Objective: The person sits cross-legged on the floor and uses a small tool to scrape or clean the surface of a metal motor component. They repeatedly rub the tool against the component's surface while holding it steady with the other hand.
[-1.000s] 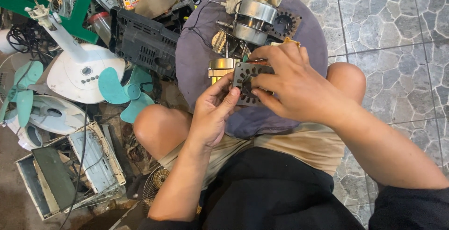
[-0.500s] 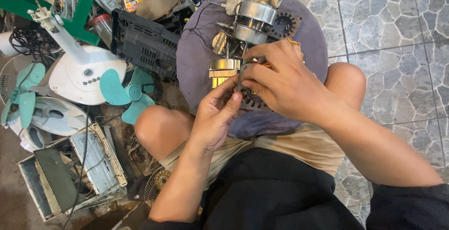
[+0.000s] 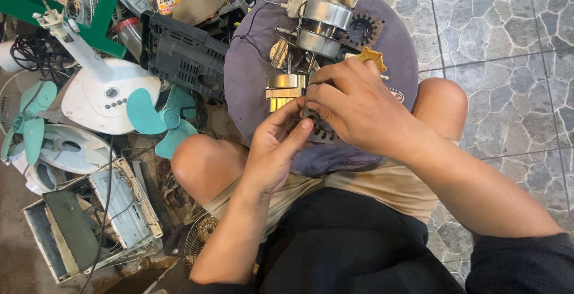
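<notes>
Two hands (image 3: 353, 112) grip motor plate (image 3: 320, 131); fan motor (image 3: 320, 22) beyond.

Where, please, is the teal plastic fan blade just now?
The teal plastic fan blade lies left in the head view, between the white fan base and the person's knee.

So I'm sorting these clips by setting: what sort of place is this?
Probably an informal fan repair or salvage spot on a tiled floor. Both hands, left hand and right hand, work on a dismantled fan motor atop a purple stool; teal fan blades and a white fan base lie beside it.
</notes>
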